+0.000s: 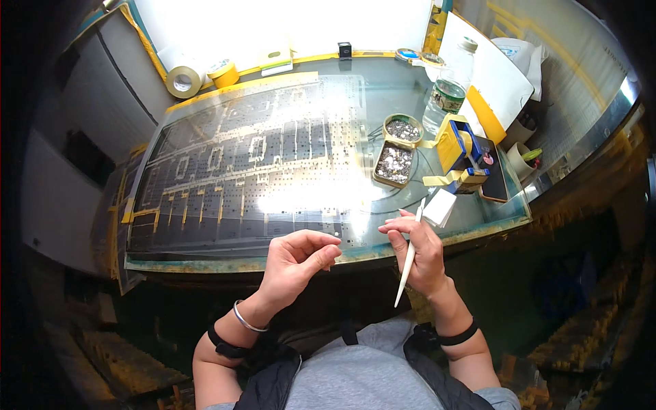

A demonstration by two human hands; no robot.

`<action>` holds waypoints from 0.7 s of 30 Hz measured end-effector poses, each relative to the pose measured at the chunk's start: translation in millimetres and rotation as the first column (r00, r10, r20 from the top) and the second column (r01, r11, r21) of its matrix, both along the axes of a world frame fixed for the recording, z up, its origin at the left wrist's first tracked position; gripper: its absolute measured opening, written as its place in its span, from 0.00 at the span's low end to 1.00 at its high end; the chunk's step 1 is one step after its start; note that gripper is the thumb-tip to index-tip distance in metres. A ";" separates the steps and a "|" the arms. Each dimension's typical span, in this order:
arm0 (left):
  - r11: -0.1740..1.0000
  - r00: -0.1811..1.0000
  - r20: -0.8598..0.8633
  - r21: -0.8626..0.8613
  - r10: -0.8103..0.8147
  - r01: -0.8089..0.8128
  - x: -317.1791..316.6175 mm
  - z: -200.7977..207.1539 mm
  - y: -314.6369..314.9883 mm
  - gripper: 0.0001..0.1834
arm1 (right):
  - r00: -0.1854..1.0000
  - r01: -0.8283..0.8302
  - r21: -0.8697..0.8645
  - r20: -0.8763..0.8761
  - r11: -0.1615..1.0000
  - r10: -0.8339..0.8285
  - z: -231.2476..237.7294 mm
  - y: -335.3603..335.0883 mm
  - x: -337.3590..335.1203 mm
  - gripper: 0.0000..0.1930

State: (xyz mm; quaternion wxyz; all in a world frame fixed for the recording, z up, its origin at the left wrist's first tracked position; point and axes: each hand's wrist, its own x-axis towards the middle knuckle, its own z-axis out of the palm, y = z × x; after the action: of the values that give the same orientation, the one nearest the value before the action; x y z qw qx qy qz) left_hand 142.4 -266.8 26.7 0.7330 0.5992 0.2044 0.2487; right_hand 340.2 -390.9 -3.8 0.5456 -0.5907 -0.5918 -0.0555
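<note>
My right hand (425, 254) holds a slim white pen-shaped tool (406, 272) near the table's front edge. The tool slants across the fingers, its tapered lower end pointing down toward me. To the left, my left hand (295, 263) is raised over the same edge with thumb and forefinger pinched; whatever may be between them is too small to make out. Beyond both hands lies a large transparent film sheet (198, 195) with a dark dotted pattern and strips of yellowish tape, flat on the glass tabletop (379, 85). Glare washes out part of the film.
Right of the film stand two small containers of bits (395, 164), a blue tape dispenser (456, 147), a clear bottle (447, 96), a phone (493, 174) and a white paper pad (439, 208). Tape rolls (183, 82) sit at the back left, below a bright white panel (287, 24).
</note>
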 end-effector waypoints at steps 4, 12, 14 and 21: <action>0.997 0.996 -0.082 0.069 -0.028 0.033 -4.4 16.8 3.4 0.06 | 0.999 -0.008 -0.015 0.046 1.000 0.009 1.7 2.9 7.1 0.04; 0.967 0.979 -0.202 0.247 -0.018 0.069 20.4 30.5 19.2 0.10 | 0.997 0.082 -0.077 0.010 0.994 -0.082 -5.8 6.6 14.4 0.05; 0.921 0.967 -0.253 0.372 -0.016 0.112 45.3 36.1 28.1 0.10 | 0.997 0.074 -0.029 -0.032 0.997 -0.075 -7.6 8.5 13.9 0.05; 0.627 0.976 -0.180 0.776 0.124 0.063 138.2 34.0 49.2 0.13 | 0.992 0.099 -0.010 -0.077 0.995 -0.100 -6.1 7.3 13.8 0.05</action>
State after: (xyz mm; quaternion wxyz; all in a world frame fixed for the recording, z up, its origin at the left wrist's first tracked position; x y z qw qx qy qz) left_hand 280.6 -217.6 60.7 0.3715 0.8762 0.1657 0.2583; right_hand 354.1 -383.5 -9.9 0.5629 -0.6229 -0.5402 -0.0576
